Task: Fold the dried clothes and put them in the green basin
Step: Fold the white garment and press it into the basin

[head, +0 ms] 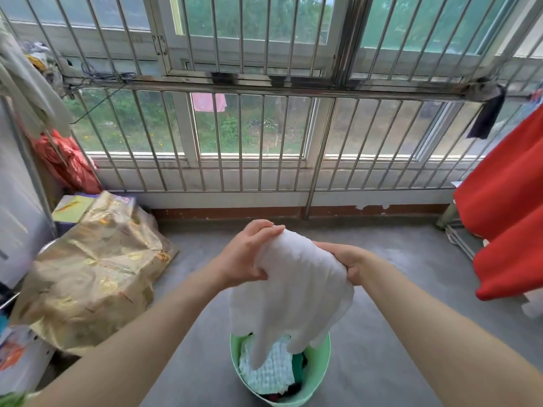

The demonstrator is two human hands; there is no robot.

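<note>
Both hands are holding one white cloth [299,292] up in the air over the floor [396,333], and the coming move is turning on what lies straight beneath it: the green basin [317,374] is standing directly below the hanging fabric, with the cloth's lowest tails dangling over the rim and partly hiding what is inside. The left hand [249,254] is gripping the upper far corner of the bundle, its fingers [266,226] curling over the top and the thumb pressing in underneath; the right hand [348,261] is pinching a bunched fold at the other side, its fingers wrapping tightly round the fabric. The cloth's long axis is running from the two hands downward and toward the person, so lowering it would seem to call for little sideways travel. Neither hand is looking clearly nearer the basin; both are sitting well above it, one to each side. The piece is looking gathered rather than neatly squared, so I judge the folding not yet finished. By count: one cloth in hand, one basin, two hands at work. Inside the basin one pale checked cloth [269,374] is lying folded, beside dark and green pieces [296,374] too jumbled to number. One red cloth [505,201] is hanging at the right.
</note>
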